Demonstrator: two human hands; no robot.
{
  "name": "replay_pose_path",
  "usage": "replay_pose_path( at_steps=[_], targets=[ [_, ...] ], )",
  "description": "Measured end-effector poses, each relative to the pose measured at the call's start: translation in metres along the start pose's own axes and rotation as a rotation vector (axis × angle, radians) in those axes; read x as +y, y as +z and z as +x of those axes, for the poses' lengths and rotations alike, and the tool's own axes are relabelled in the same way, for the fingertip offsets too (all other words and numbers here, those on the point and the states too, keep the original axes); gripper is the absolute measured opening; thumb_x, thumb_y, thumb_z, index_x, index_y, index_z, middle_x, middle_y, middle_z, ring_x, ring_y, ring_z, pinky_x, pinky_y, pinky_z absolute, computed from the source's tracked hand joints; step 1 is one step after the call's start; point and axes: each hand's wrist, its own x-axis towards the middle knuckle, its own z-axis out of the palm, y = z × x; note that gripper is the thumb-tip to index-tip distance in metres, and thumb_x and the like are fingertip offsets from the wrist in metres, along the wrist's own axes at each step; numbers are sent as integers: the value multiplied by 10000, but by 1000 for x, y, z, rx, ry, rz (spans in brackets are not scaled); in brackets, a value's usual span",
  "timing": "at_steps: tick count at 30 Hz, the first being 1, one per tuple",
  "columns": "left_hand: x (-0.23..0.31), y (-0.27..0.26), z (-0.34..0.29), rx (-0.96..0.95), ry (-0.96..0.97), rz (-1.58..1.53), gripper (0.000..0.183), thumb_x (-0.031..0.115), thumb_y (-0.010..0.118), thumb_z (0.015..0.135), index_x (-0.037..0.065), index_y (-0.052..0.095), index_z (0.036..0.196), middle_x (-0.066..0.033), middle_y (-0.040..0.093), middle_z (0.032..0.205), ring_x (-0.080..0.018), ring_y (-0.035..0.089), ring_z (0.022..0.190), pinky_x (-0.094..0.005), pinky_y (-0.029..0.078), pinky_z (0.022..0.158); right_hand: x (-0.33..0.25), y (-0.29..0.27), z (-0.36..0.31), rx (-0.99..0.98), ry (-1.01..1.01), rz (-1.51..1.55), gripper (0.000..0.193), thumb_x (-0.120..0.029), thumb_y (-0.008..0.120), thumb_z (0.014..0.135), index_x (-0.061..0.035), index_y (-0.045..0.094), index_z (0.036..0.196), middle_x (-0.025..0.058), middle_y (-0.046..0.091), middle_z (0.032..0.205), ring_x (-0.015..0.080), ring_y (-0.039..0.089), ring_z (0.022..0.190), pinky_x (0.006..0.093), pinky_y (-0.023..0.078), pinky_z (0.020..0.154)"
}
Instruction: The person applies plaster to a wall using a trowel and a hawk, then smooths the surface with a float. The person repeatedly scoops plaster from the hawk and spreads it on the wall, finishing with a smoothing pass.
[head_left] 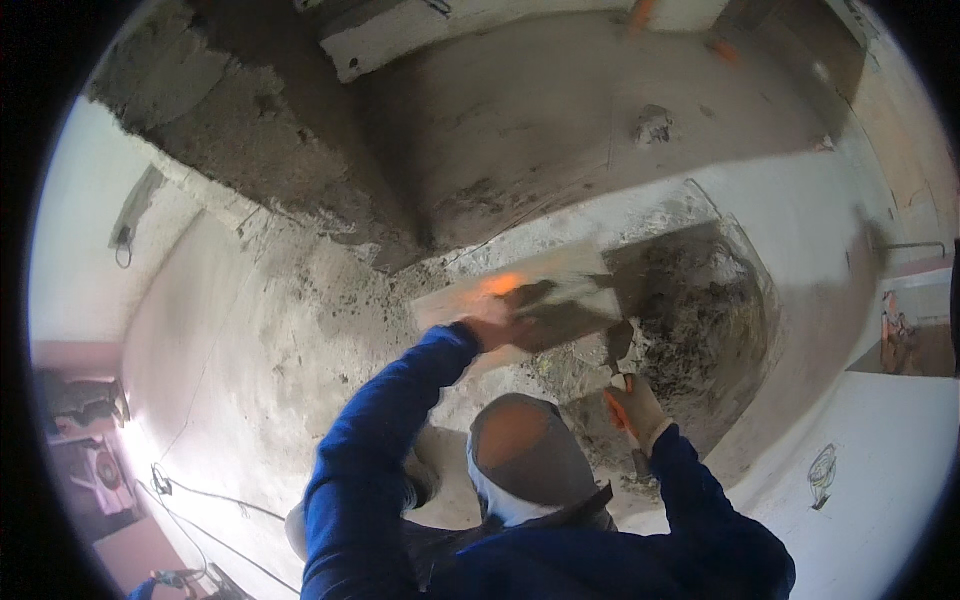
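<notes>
My left hand [492,328], blurred by motion, grips a wide, flat plastering trowel [450,305] with an orange patch near the hand. Dark wet mortar [570,312] smears its right half. Closed around an orange handle, my right hand [640,405] holds a small trowel [619,345] whose dirty blade points up toward the wide trowel's right end. Beside and beyond the right hand lies a large patch of wet, lumpy grey mortar [700,310] in what looks like a shallow tub. Blue sleeves cover both my arms.
Ahead rises a plastered wall [500,120] with a rough projecting edge [230,130] at upper left. Mortar crumbs speckle the pale floor [220,330]. Cables [230,500] run at lower left. My bent knee [525,455] is between my arms. A wall recess [905,335] shows at right.
</notes>
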Motion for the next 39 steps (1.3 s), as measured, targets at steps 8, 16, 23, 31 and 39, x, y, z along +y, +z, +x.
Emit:
replay_pose_path(
  at_steps=[8,16,23,31,39],
  targets=[
    [165,89,125,149,428,194,417,350,444,982,8,489,1215,-231,642,896,-375,666,800,-499,539,666,12,-26,-91,345,-50,302,167,-164,588,909,-73,468,981,40,492,739,119,469,559,284,377,427],
    [197,103,168,-4,247,78,339,282,463,961,20,517,1170,-236,613,1087,-423,626,976,-490,522,806,78,-37,-172,504,75,328,156,-141,577,903,-82,474,1003,13,473,693,90,430,492,252,360,396],
    [149,78,179,-162,-2,-190,470,434,556,929,53,573,1203,-159,639,847,-290,612,759,-443,494,706,120,-46,-152,600,78,390,200,-171,588,907,-88,513,1073,16,500,666,105,477,499,267,390,398],
    [88,96,166,-129,-361,-1456,493,383,693,863,-20,610,1135,-117,658,913,-207,625,706,-368,529,605,123,-22,-85,725,-232,-357,419,-315,585,914,-51,501,1228,210,662,780,380,671,714,451,517,593],
    [30,178,186,-256,-62,-1153,490,267,510,940,41,462,1372,-159,614,1240,-280,606,1090,-377,483,909,62,-27,0,767,-265,-719,388,-220,594,892,-11,442,1182,229,643,898,440,633,804,514,511,637]
  ],
)
